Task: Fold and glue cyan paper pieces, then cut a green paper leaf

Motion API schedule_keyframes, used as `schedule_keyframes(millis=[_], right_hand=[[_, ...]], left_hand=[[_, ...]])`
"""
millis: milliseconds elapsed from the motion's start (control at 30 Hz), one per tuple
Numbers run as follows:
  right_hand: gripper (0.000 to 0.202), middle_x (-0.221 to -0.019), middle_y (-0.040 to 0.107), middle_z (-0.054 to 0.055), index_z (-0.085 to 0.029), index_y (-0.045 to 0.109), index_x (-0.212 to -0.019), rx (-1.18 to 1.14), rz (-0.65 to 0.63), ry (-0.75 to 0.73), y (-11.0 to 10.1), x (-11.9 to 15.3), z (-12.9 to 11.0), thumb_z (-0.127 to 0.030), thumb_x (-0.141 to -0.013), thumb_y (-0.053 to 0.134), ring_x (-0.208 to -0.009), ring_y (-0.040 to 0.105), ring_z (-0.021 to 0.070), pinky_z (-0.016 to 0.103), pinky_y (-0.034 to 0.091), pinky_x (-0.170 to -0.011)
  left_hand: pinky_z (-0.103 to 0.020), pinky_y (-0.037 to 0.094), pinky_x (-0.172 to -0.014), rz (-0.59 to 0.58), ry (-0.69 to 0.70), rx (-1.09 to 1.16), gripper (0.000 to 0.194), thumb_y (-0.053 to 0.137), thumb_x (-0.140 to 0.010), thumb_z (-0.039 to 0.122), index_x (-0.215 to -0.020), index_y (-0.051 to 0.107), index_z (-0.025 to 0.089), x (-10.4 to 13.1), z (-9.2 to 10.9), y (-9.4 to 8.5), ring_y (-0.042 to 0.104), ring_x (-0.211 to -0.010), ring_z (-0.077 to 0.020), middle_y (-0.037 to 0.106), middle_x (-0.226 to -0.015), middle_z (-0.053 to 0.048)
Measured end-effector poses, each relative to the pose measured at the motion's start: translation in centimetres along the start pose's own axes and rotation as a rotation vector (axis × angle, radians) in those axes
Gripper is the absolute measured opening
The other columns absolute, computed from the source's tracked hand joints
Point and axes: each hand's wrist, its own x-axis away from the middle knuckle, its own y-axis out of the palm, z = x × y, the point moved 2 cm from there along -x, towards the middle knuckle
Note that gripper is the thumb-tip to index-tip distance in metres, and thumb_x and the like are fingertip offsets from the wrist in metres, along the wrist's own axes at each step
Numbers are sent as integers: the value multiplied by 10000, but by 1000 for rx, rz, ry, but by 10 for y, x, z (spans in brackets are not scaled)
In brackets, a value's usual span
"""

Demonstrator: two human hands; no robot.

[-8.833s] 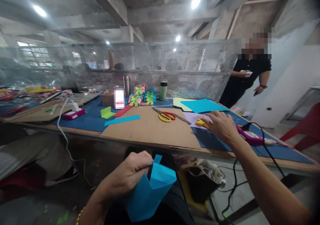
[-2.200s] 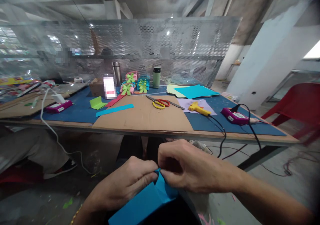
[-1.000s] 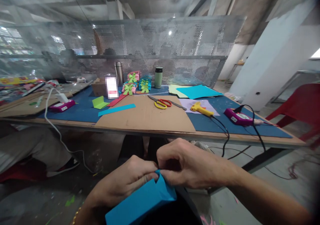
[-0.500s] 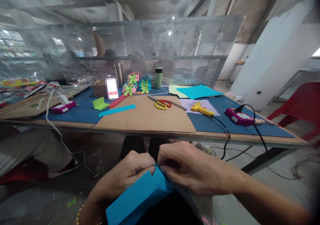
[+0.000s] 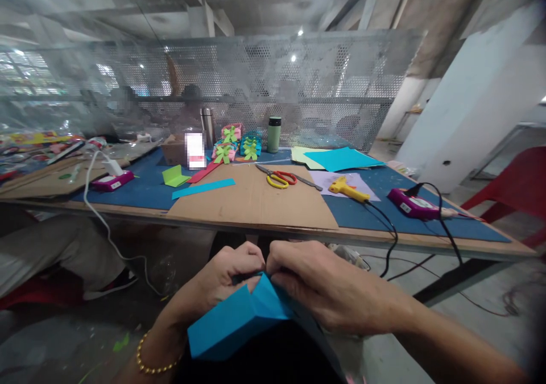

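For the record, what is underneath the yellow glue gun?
The glue gun rests on a lilac sheet, which lies on the blue tabletop. Whatever the gun's body covers on the sheet, or the sheet hides beneath it, cannot be seen.

Bright blue folded paper [image 5: 230, 321], yellow glue gun [image 5: 348, 189] on lilac paper [image 5: 362, 184], red-and-yellow scissor handles [image 5: 281, 179]

Concrete-ceilinged workroom, lamps [image 5: 293, 58] lit, daylight at far-left window [image 5: 21, 74].
Perforated metal screen [image 5: 273, 65] behind the long blue-topped surface [image 5: 140, 196], wooden edge; pale pillar [image 5: 452, 99] to the right, red plastic chair [image 5: 507, 179] beyond the table end, grey floor [image 5: 396, 355] strewn with scraps, exposed beams [image 5: 264, 0] overhead.
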Motion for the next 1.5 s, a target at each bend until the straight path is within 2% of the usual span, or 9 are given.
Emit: schedule_keyframes(millis=[200,433,533,633,800,900,1100,1300,1500], right_hand=[[93,-740,547,-27,-180,532,-828,21,27,28,2,-3,1,-102,-872,506,-648,449,97,236,316,-602],[162,-661,440,-63,-192,452,-720,-31,59,-15,5,-8,3,-40,-752,496,-585,350,79,221,278,-561],[154,-671,431,-60,-193,452,-732,-29,76,-54,6,-9,8,-48,-768,491,-596,344,85,221,292,-574],[131,-673,454,-60,-189,487,-768,-26,58,-19,6,-7,12,-65,-807,501,-587,362,84,216,298,-565],[120,-823,597,21,-167,572,-887,90,18,8,2,-3,8,-163,-950,470,-737,510,132,255,369,-660],[135,-840,618,44,-152,581,-895,105,-1,47,1,-4,5,-177,-964,467,-769,537,149,269,380,-679],[184,-710,574,-17,-164,594,-835,-8,59,59,0,-5,8,-230,-979,501,-634,476,96,228,339,-606],[142,-781,633,-16,-172,630,-886,-153,138,58,1,-5,10,-250,-969,545,-658,514,79,194,370,-616],[173,-807,648,-2,-179,647,-922,-135,185,100,4,-6,17,-317,-975,558,-687,544,101,213,400,-626]], left_hand=[[-317,441,-869,-29,88,-49,348,492,-968,307,-657,558,166,0,0,-6,436,-724,-139,450,-636,8],[-311,429,-787,-41,144,-80,409,469,-975,370,-615,501,180,-5,-3,-4,405,-737,-164,414,-605,-3],[-292,421,-756,-6,126,-44,408,497,-965,365,-603,496,176,-6,-8,-2,418,-734,-160,394,-603,2],[-267,413,-710,18,68,-29,355,513,-955,347,-658,576,163,-7,-12,-3,495,-814,-177,471,-662,-22],[-283,430,-761,-42,61,-44,338,522,-946,363,-704,633,156,-6,-8,-6,525,-894,-197,545,-732,-46],[-284,431,-766,-46,73,-58,376,486,-969,378,-712,643,152,-5,-8,-8,511,-856,-184,529,-734,-43],[-259,427,-686,8,104,-42,307,509,-963,319,-787,691,146,0,-9,-10,513,-834,-182,561,-720,-54],[-265,440,-706,47,153,19,232,553,-933,228,-761,689,151,4,-1,-9,527,-789,-167,593,-701,-44],[-257,451,-684,162,84,118,198,610,-909,257,-776,710,150,-5,-26,-6,568,-834,-194,615,-751,-62]])
